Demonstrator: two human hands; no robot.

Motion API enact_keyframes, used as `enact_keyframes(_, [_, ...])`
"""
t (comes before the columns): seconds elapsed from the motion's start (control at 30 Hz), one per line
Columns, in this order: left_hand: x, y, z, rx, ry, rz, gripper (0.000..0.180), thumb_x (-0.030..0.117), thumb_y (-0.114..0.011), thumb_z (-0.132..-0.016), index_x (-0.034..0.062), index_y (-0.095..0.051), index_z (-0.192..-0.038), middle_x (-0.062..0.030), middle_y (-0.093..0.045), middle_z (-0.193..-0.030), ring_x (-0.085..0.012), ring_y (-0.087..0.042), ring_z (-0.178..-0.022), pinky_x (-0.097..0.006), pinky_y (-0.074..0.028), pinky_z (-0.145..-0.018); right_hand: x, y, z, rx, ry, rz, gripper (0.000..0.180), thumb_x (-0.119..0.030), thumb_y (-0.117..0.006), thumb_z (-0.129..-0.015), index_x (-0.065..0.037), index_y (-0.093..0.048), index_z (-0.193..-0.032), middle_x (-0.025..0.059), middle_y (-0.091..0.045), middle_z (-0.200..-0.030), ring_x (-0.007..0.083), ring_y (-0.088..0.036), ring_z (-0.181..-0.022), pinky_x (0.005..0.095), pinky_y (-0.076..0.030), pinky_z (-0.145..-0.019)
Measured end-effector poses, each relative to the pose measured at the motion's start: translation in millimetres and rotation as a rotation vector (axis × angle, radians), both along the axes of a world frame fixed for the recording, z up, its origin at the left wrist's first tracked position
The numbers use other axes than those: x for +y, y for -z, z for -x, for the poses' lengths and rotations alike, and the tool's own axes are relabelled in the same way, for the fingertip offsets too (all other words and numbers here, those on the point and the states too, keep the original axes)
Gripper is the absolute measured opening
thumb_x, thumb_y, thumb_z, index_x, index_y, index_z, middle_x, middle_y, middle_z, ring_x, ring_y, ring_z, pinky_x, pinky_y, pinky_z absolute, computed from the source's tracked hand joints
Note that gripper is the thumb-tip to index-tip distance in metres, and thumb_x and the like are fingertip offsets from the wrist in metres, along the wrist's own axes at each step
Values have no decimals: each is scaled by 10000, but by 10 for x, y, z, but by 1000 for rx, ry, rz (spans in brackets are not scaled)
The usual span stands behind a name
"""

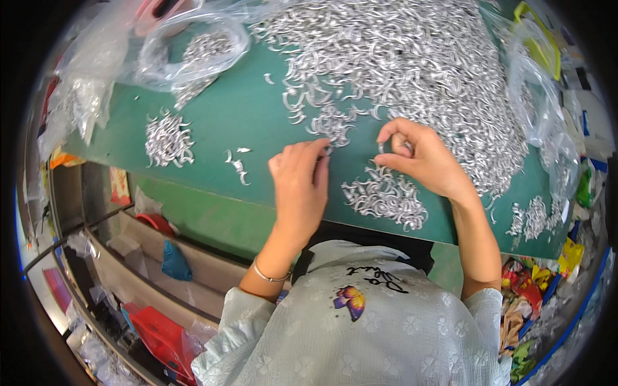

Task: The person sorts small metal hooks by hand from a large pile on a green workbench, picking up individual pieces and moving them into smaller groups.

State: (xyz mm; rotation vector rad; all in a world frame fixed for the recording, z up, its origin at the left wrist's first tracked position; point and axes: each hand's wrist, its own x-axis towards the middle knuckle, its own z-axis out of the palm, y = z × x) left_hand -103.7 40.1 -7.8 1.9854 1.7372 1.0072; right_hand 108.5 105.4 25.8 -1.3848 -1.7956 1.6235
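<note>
A great heap of small curved silvery metal pieces [399, 64] covers the far middle and right of the green table [219, 128]. My right hand [418, 154] pinches one curved metal piece [381, 148] between thumb and forefinger, above a smaller pile [386, 199] near the front edge. At the edge of a small cluster [332, 125], my left hand [302, 167] has its thumb and fingertips pressed together on a curved piece [329, 151], mostly hidden by the fingers.
Another pile [168, 139] lies at the left, with a few loose pieces [238, 168] beside it. A clear plastic bag [193, 55] holding more pieces lies at the far left. Small clusters [534, 217] sit at the right. A red bin [158, 334] stands below left.
</note>
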Motion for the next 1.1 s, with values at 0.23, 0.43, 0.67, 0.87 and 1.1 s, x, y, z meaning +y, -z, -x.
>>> enact_keyframes(0.23, [-27,-63,9,-4,3,-57,307,-55,-677,-782,51,-649,-1069,-82,-632,-1056,-274,-575,-984,-372,-393,-867,-238,-119,-297,-116,8,-135,236,1,-721,-820,-22,-597,-1020,-43,-304,-628,62,-304,-572,255,-290,-513])
enact_keyframes(0.43, [-53,-228,-215,-81,111,-19,265,-76,-693,-776,29,-672,-1019,-118,-659,-1033,-294,-620,-971,-374,-451,-914,-366,117,-440,-31,203,-107,80,-91,-597,-963,-37,-550,-998,-21,-539,-844,62,-498,-794,207,-391,-626])
enact_keyframes(0.67, [-87,-173,-250,-90,147,-3,268,-84,-684,-786,6,-662,-1038,-128,-647,-1042,-292,-607,-971,-368,-458,-890,-648,15,-656,1051,500,512,123,-153,-466,-1016,-61,-540,-1052,66,-523,-794,108,-428,-562,216,-294,-421])
enact_keyframes(0.87, [-84,-159,-279,-45,170,4,244,-75,-663,-812,-2,-654,-1045,-131,-647,-1049,-295,-605,-983,-368,-455,-898,-1252,-70,-1364,848,774,168,248,-253,-489,-1027,-31,-587,-1076,47,-569,-861,121,-509,-706,244,-411,-565])
enact_keyframes(1.1, [-79,-206,-355,-24,192,-36,225,-94,-635,-826,-8,-658,-1033,-140,-659,-1037,-282,-622,-997,-356,-462,-917,-1463,88,-1966,-808,891,-639,112,28,-547,-906,4,-585,-1008,144,-595,-929,307,-576,-827,355,-470,-730])
